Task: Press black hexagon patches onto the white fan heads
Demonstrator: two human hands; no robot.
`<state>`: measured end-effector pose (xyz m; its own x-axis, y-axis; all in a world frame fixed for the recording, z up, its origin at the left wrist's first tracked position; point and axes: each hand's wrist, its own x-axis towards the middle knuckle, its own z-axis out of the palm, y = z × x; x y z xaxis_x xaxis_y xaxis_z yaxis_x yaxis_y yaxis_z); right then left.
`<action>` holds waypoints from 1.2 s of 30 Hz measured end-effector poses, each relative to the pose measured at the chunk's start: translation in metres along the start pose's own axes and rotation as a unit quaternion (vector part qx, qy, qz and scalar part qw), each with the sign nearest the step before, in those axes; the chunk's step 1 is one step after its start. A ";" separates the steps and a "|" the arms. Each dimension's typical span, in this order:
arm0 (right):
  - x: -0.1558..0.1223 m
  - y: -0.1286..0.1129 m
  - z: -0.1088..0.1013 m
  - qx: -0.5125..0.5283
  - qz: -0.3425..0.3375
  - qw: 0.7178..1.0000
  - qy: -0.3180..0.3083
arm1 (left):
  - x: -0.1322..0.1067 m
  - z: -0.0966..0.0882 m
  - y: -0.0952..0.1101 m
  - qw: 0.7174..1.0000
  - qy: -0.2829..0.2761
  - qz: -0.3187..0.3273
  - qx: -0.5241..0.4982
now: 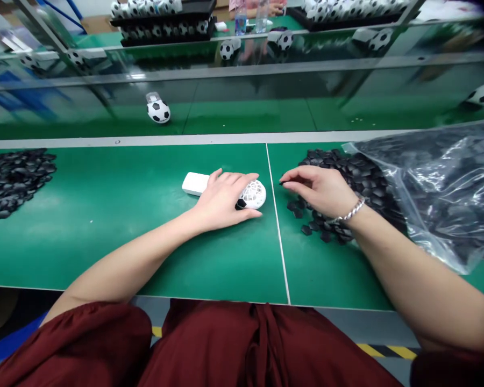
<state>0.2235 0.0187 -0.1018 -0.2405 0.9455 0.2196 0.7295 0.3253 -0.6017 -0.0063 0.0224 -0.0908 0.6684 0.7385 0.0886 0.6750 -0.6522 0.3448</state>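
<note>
A white plastic piece [196, 184] with a flat rectangular end and a round, lattice-patterned end [255, 193] lies on the green table. Across its middle rests my left hand [223, 199], fingers wrapped over it and hiding part of it. One black patch [241, 203] sits in the round end beside my thumb. To the right, my right hand [317, 188] pinches a small black piece [281, 183] between thumb and fingertips; it is mostly hidden. Beneath that hand spreads a pile of black pentagon pieces [361, 180].
A clear plastic bag [452, 177] of black pieces lies at right; another black pile [14, 180] is at left. Past the pale rail [145, 141], a soccer-ball item [158, 110] sits on the green strip. Trays of balls [165, 27] and a co-worker's hand [276, 9] are farther back.
</note>
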 end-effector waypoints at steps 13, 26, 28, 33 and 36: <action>-0.012 -0.027 0.016 0.078 -0.188 0.977 -0.066 | 0.000 0.002 -0.003 0.999 -0.008 0.036 -0.018; -0.013 -0.032 0.028 0.079 -0.169 0.982 -0.009 | 0.000 0.008 0.003 0.999 0.022 -0.007 -0.029; -0.013 -0.031 0.030 0.073 -0.169 0.983 0.005 | 0.000 0.009 0.003 0.999 0.031 -0.010 -0.029; -0.013 -0.024 0.036 0.091 -0.140 0.986 -0.004 | 0.000 0.008 0.003 0.998 0.023 -0.007 -0.050; -0.012 -0.021 0.040 0.135 -0.115 0.983 -0.039 | 0.000 0.007 0.003 0.998 0.018 -0.003 -0.060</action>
<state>0.1854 0.0008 -0.1219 -0.4354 0.8413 0.3204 0.4562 0.5130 -0.7271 -0.0020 0.0196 -0.0962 0.6504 0.7502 0.1191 0.6356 -0.6234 0.4554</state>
